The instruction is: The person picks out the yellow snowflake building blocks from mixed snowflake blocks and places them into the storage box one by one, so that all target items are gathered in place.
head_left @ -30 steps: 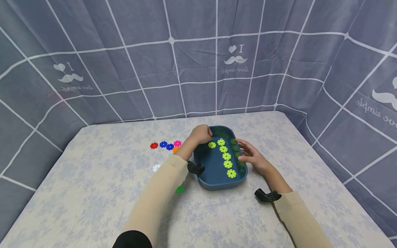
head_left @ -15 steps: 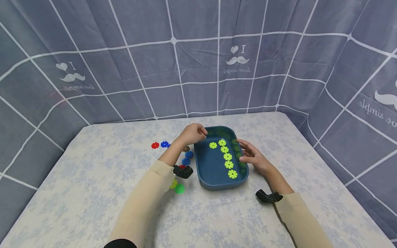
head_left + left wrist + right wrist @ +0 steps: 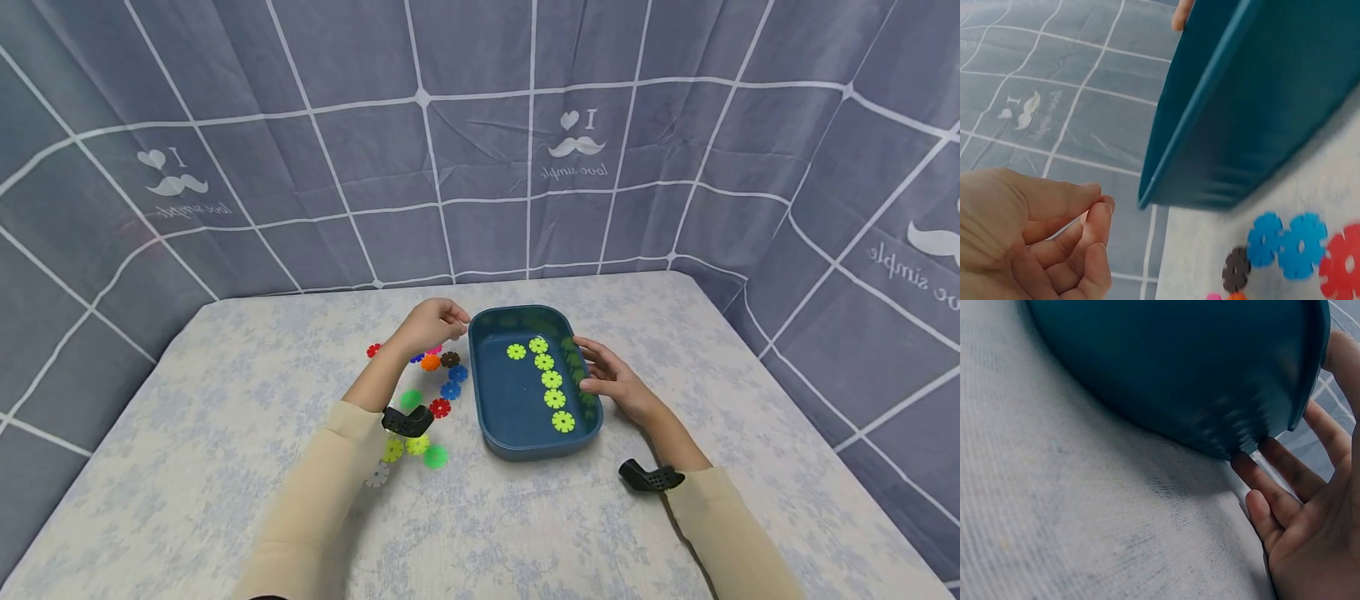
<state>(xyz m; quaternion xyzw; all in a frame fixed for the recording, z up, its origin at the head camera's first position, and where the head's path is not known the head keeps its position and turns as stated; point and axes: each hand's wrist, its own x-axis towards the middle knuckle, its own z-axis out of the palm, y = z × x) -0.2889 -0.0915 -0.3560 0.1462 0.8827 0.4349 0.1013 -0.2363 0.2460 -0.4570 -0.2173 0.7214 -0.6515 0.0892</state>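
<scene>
A dark blue plastic basin (image 3: pixel 517 450) stands on the table with several yellow-green notched flower discs (image 3: pixel 551 379) on its floor. Just off its left rim my left hand (image 3: pixel 435 323) hovers with nothing in it. In the left wrist view the thumb and index fingertip meet while the other fingers curl loosely. My right hand (image 3: pixel 618 385) rests against the basin's right side, fairly straight fingertips (image 3: pixel 1254 469) touching its outer wall. Below and left of the left hand lie loose discs, among them a brown disc (image 3: pixel 450 359), an orange disc (image 3: pixel 431 362) and a red disc (image 3: pixel 440 407).
More discs lie left of the basin, including a blue disc (image 3: pixel 451 390), a green disc (image 3: pixel 435 457) and a clear-looking disc (image 3: pixel 378 475). The left forearm covers part of that group. A grey checked curtain (image 3: pixel 480 150) hangs behind the pale patterned table (image 3: pixel 525 533).
My left hand has moved leftward out of the basin and past its left rim, uncovering discs beside it. The right hand stays at the basin's right side.
</scene>
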